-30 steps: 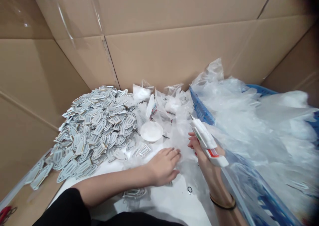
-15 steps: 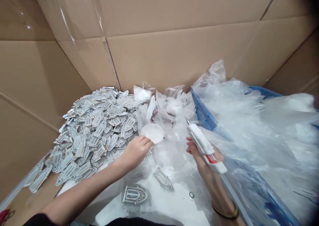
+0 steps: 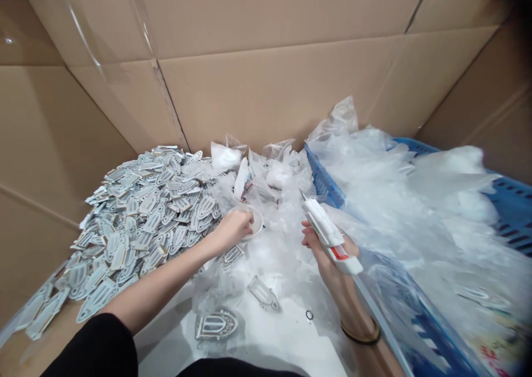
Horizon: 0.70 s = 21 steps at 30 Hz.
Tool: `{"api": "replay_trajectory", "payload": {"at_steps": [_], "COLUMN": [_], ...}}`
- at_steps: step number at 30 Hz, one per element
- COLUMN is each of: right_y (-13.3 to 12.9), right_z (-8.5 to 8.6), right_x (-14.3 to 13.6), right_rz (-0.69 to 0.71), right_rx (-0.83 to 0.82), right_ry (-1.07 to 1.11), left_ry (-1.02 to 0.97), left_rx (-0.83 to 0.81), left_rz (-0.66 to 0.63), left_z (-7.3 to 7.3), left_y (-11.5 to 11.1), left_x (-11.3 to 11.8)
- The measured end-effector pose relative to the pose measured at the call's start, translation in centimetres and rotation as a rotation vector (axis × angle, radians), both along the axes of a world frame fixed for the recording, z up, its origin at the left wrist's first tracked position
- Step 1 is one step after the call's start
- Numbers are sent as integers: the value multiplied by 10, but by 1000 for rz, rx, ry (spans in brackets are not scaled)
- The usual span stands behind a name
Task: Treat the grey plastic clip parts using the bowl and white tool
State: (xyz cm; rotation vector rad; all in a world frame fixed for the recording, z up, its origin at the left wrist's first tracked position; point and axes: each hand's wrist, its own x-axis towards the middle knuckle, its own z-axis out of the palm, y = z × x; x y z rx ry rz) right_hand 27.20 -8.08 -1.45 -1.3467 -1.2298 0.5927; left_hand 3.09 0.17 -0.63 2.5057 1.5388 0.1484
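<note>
My right hand [image 3: 332,255] is wrapped round a white glue gun [image 3: 326,230] with an orange-red part and a thin metal tip pointing up and away. My left hand [image 3: 235,230] has its fingers curled down into a small round translucent dish [image 3: 258,222]. What those fingertips pinch, if anything, is hidden. Below the hands, a flat grey arch-shaped piece [image 3: 264,293] lies on the white surface. A darker arch-shaped piece with ornament [image 3: 216,326] rests nearer to me, and a small dark ring [image 3: 309,315] sits to the right.
A large heap of grey arch-shaped pieces [image 3: 141,216] spreads along the left. Clear plastic bags [image 3: 278,172] lie in the middle at the back. On the right, blue baskets [image 3: 326,180] hold more plastic bags. Cardboard walls [image 3: 266,88] enclose the back and sides.
My left hand has moved from the dish's near edge into it, fingers now curling down. My right hand still holds the glue gun. The whole view has shifted slightly to the right.
</note>
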Motion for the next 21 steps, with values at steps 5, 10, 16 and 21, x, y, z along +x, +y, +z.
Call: {"api": "replay_trajectory", "payload": {"at_steps": [5, 10, 16, 21], "right_y": [2, 5, 4, 1], "right_z": [0, 0, 3, 4], "right_x": [-1, 1, 0, -1], "right_rz": [4, 32, -42, -42], "right_rx": [-18, 16, -10, -7], "right_ry": [33, 28, -21, -41], "left_ry": [-117, -384, -451, -732], "left_rx": [55, 123, -306, -652], "left_rz": [67, -51, -215, 2], "left_z": [5, 18, 8, -15], "left_y": [-12, -43, -96, -111], "left_x": [-6, -6, 4, 10]}}
